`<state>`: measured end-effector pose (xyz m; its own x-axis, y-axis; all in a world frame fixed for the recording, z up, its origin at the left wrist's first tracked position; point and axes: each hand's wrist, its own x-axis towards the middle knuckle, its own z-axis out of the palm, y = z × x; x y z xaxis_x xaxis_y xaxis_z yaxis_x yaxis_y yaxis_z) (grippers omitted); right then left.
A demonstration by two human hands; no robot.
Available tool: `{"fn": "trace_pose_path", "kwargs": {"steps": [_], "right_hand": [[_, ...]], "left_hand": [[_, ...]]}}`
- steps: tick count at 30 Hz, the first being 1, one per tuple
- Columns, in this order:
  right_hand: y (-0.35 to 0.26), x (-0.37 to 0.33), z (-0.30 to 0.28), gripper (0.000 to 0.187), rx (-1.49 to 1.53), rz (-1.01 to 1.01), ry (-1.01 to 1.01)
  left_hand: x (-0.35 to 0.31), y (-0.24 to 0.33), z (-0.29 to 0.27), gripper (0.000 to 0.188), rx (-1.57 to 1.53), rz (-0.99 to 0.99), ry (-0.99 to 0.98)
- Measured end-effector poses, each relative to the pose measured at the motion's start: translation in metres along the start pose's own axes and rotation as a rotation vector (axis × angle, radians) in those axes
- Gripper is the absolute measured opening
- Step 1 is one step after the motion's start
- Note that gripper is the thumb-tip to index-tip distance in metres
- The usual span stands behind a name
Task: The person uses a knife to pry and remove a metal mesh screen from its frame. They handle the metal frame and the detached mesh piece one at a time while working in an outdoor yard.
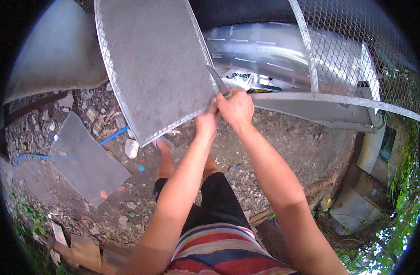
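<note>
So the person's got a big grey panel w/ pale trim along its edges [150, 68] taking up the upper centre of the frame, near corner pointing down at the legs. L hand [205, 124] is curled closed at the panel's lower-right corner, seems to be gripping the edge, tho the fingertips are tucked out of sight so can't tell how tight. R hand [236, 107] is right beside it, fully wrapped around the handle of a narrow-bladed knife [217, 79], blade angled to the upper left along the panel's right edge.

Step in hand is prob edge work w/ the blade, trimming or scraping that border imo. Next move calls for the L hand to keep the corner steady, well clear of the blade, & the R hand to hold a shallow angle along the rim.

Rest of the scene, fwiw: smaller grey sheet [86, 158] on the dirt at left, blue hose [113, 136] near it, pale rock [131, 148] just below the panel, metal mesh [343, 50] upper right, white printed bag [237, 79] behind the knife.
</note>
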<state>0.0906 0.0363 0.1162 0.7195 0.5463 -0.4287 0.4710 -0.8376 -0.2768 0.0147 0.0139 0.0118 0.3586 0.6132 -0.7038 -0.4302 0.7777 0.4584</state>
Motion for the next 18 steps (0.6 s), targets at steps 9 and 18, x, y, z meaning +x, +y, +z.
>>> {"fn": "trace_pose_path", "kwargs": {"steps": [9,18], "right_hand": [[-0.023,0.065,-0.028,0.044,-0.566,-0.193,-0.203],[-0.02,0.049,-0.033,0.034,-0.146,-0.064,-0.147]], "left_hand": [[-0.002,-0.006,0.002,0.042,-0.07,-0.016,0.028],[-0.005,0.001,0.001,0.048,-0.018,0.063,0.072]]}}
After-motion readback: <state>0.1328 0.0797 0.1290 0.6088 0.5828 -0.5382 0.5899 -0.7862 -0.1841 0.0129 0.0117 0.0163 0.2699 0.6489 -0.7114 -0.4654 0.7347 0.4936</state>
